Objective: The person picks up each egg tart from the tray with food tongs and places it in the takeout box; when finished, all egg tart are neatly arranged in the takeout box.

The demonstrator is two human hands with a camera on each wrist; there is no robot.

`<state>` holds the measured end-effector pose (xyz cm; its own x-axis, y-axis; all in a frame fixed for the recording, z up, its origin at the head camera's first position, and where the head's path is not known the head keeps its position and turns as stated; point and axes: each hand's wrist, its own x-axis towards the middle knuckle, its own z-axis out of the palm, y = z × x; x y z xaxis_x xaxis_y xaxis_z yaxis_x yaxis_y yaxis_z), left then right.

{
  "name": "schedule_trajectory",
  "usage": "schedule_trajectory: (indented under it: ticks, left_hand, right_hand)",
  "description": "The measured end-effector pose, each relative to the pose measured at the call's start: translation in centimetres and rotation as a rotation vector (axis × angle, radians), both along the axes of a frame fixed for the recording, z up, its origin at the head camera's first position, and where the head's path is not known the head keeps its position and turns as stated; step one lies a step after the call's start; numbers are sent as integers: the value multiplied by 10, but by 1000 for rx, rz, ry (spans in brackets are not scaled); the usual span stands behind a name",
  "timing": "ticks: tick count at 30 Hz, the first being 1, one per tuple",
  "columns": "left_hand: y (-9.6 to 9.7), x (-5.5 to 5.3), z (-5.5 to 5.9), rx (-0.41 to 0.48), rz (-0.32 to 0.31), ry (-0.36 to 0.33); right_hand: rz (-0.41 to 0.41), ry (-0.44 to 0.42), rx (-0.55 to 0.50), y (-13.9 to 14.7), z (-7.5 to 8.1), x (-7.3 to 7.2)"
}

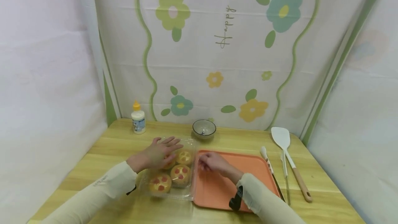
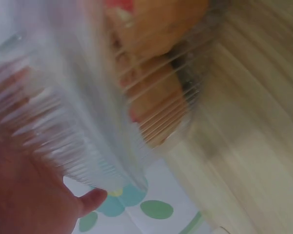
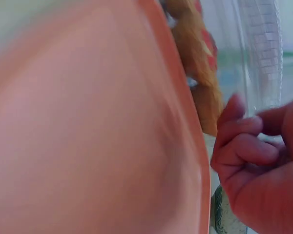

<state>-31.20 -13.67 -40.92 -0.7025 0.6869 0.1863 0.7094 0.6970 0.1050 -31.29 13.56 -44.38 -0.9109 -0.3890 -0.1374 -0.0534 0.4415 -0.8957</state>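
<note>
A clear plastic container (image 1: 174, 195) with a ribbed lid holds several round pastries (image 1: 181, 175) topped with red pieces. Fingers spread, my left hand (image 1: 160, 153) rests across the top left of the lid. In the left wrist view, part of the left hand (image 2: 31, 195) lies against the ribbed plastic, its thumb sticking out past the edge. My right hand (image 1: 216, 163), over the orange tray (image 1: 214, 193), has its fingers curled at the container's right edge. Seen from the right wrist, thumb and index finger pinch that clear edge (image 3: 249, 83).
Behind the container stands a small bowl (image 1: 204, 132) with a dark rim. A white bottle (image 1: 138, 122) with a yellow cap is at the back left. Right of the tray lie a white spatula (image 1: 281, 139) with a wooden handle and slim white-and-metal utensil parts (image 1: 284, 165). Printed fabric encloses the table.
</note>
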Motion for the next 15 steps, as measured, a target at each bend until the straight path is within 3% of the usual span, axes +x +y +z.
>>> schedule_trajectory:
  ticks: [6, 11, 15]
  left_hand:
    - [2, -1, -7, -29, 19, 27]
    - [3, 1, -10, -27, 15, 31]
    - [1, 1, -11, -29, 9, 72]
  right_hand:
    - [-235, -20, -88, -14, 2, -36]
    - [-276, -82, -142, -23, -5, -53]
    - [-285, -90, -161, -28, -9, -60]
